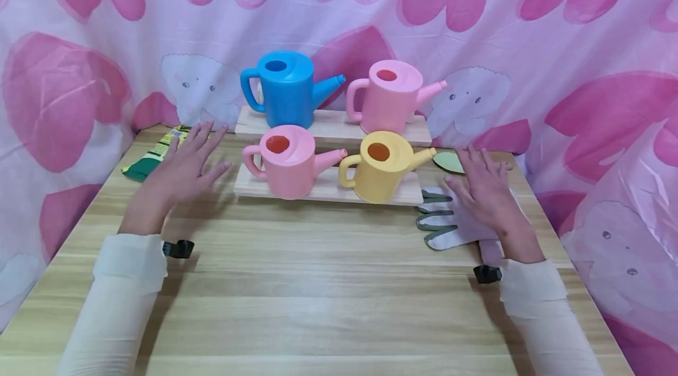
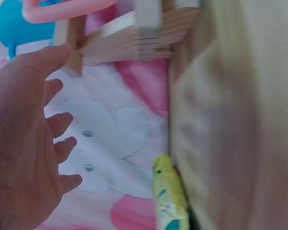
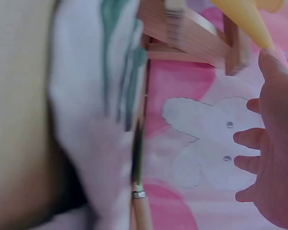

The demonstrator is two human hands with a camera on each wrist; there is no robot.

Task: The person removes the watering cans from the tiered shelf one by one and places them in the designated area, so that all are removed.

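Head view shows a wooden stand (image 1: pixel 328 186) on the bench (image 1: pixel 318 288), carrying a blue can (image 1: pixel 289 99) and a rear pink can (image 1: pixel 392 99) behind, a front pink can (image 1: pixel 289 169) and a yellow can (image 1: pixel 382 173) before them. The back step (image 1: pixel 331 122) is higher, probably so that all remain visible; all handles point left, perhaps for easy taking. The left hand (image 1: pixel 184 167), grip spread and holding nothing, is above the packet (image 1: pixel 147 163); the right hand (image 1: pixel 486 190), grip likewise, is over the glove (image 1: pixel 445 229), near the trowel (image 1: pixel 448 162).

We see a wood-grained table (image 1: pixel 318 305) bearing a green-and-yellow packet (image 1: pixel 150 159), a two-level wooden stand (image 1: pixel 329 183) with four watering cans (image 1: pixel 288 93), a glove (image 1: pixel 468 224) and a green-bladed tool (image 1: pixel 448 162).
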